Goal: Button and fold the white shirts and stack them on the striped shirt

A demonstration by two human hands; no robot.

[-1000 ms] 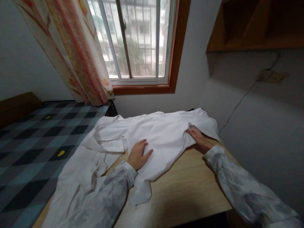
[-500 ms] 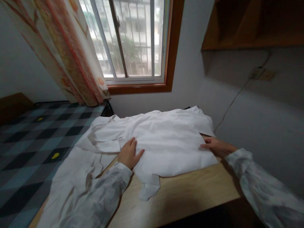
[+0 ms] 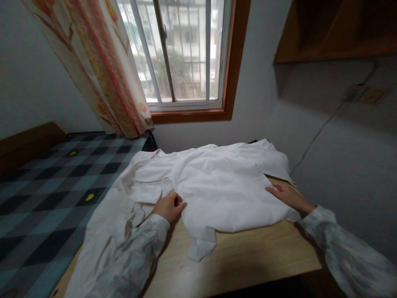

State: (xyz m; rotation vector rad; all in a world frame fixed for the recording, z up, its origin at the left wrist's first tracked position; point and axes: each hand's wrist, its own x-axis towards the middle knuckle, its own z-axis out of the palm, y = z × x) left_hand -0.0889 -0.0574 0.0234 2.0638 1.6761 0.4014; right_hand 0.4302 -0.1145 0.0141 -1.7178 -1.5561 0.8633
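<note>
A white shirt (image 3: 226,190) lies spread and creased over a wooden table (image 3: 248,248). Its left part, perhaps a sleeve, hangs down the table's left side, and a small flap of cloth sticks out at the near edge. At the left edge of the shirt's middle part, my left hand (image 3: 169,205) has its fingers curled and its thumb against the cloth, pinching the edge. My right hand (image 3: 290,196) rests along the right edge with fingers stretched out on the fabric. Its lower fingers are partly hidden.
On the left is a bed with a checked cover (image 3: 56,190). Behind the table are a window (image 3: 186,62) and a patterned curtain (image 3: 108,70). A wooden shelf (image 3: 335,54) hangs at upper right, with a cable (image 3: 319,128) running down the wall below it.
My left hand has gone from lying spread on the cloth to curled fingers at its edge. My right hand's fingers have straightened out. The view has shifted slightly left.
</note>
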